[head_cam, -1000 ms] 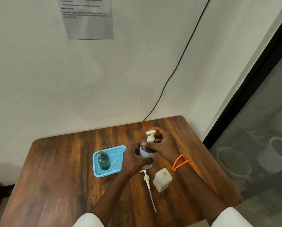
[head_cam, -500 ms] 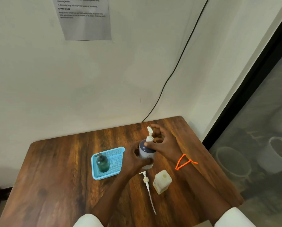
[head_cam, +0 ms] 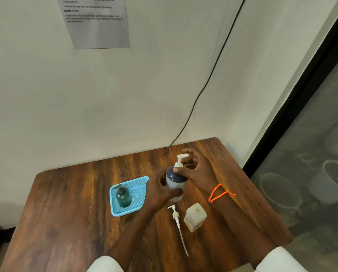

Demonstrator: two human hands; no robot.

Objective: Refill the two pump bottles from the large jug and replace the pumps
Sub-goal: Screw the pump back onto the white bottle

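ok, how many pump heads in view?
3. One on the white bottle both hands grip, at; one dark pump on the green bottle in the blue tray; one loose pump lying on the table. None seems hidden.

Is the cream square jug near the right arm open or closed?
Open: the cream square jug stands upright with a bare round hole on top, no cap.

Left hand (head_cam: pixel 160 190) grips the bottle (head_cam: pixel 175 183); right hand (head_cam: pixel 196 169) seemingly pinches its pump (head_cam: pixel 180 160).
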